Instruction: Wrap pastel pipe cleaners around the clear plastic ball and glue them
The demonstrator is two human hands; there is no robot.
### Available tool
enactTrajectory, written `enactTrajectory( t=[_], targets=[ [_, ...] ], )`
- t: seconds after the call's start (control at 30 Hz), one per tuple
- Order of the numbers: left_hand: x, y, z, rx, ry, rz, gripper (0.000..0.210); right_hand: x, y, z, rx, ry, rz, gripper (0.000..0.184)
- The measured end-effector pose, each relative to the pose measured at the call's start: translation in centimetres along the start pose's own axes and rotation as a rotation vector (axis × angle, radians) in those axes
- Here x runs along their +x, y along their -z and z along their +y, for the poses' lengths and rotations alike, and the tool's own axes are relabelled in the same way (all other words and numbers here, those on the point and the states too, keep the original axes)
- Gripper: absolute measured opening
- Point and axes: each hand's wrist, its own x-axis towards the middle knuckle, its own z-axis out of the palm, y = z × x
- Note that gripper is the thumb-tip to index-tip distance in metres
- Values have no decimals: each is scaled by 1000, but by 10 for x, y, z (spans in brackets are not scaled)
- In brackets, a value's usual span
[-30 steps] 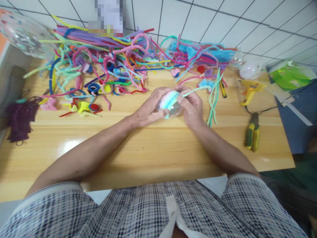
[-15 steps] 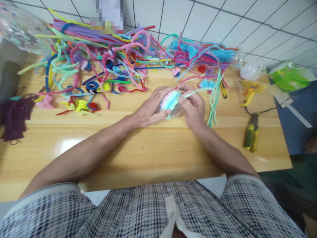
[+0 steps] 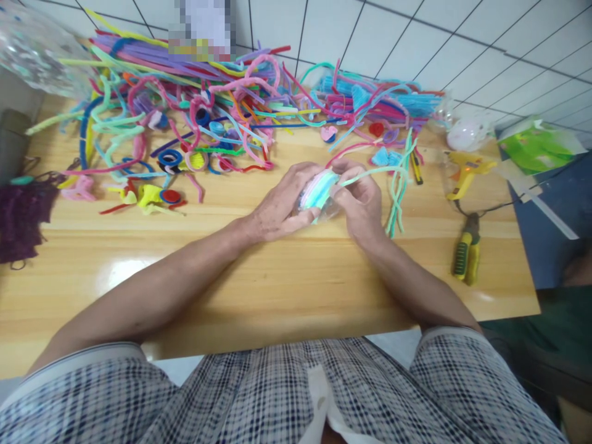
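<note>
Between my hands, above the wooden table, is a clear ball (image 3: pixel 320 190) partly wrapped in bands of pink, lilac, blue and mint pipe cleaner. My left hand (image 3: pixel 281 206) is closed round its left side, thumb along the near edge. At the ball's right side, my right hand (image 3: pixel 363 196) pinches a pale mint pipe cleaner (image 3: pixel 382 175), whose free end sticks out to the right. Just beyond that hand lie several loose green pipe cleaners (image 3: pixel 396 206). My right fingertips partly hide where the strand meets the ball.
A heap of coloured pipe cleaners (image 3: pixel 185 92) runs along the back by the tiled wall. On the right are a yellow glue gun (image 3: pixel 467 169) with its cord, yellow-green pliers (image 3: pixel 467 250) and a small cutter (image 3: pixel 417 168). A purple tasselled piece (image 3: pixel 23 225) lies far left. Another person sits at right.
Both hands stay at the ball in nearly the same place. The right fingers have shifted very slightly on the mint pipe cleaner, and the view has moved a little.
</note>
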Motion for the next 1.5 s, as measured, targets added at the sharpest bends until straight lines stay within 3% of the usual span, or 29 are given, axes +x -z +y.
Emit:
enactTrajectory(
  t=[0.2,0.53,0.9,1.5],
  targets=[
    [0,-1,1,9,4,16,80,2,0,4,79,-62,-17,38],
    [2,0,-6,39,-120,22,76,7,4,0,111,-80,-80,50],
    [3,3,-3,40,-100,22,66,7,4,0,163,-52,-70,42],
    [1,6,0,0,-94,16,65,6,-1,5,239,-90,-40,49]
  ],
)
